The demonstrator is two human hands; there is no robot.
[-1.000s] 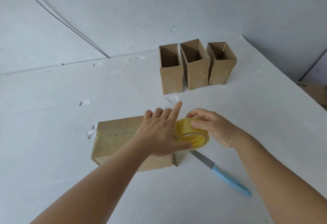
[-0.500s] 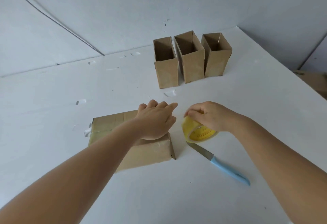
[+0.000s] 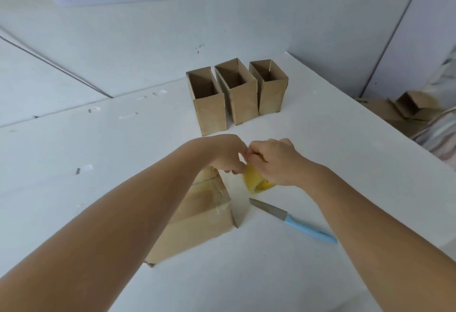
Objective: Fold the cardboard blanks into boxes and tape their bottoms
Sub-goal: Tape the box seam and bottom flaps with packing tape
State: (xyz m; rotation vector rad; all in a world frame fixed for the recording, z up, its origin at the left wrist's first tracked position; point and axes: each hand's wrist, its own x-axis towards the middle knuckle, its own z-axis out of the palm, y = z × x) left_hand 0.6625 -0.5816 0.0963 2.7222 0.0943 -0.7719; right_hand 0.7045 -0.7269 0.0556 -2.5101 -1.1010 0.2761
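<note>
A cardboard box (image 3: 197, 220) lies on its side on the white table (image 3: 74, 200), clear tape across its bottom flaps. My left forearm crosses over it and hides its far end. My right hand (image 3: 276, 161) grips a yellow tape roll (image 3: 255, 181) just right of the box. My left hand (image 3: 227, 154) meets it from the left, fingers curled and pinching at the top of the roll. Whether a tape end is between the fingertips cannot be seen.
Three folded boxes (image 3: 237, 94) stand upright and open-topped in a row behind my hands. A knife with a blue handle (image 3: 293, 220) lies on the table right of the box. Loose cardboard (image 3: 404, 109) sits beyond the table's right edge. Small tape scraps (image 3: 85, 168) dot the left side.
My left hand has lifted off the box and come over to the tape roll. The roll has tipped from flat to on edge. The camera has moved in closer.
</note>
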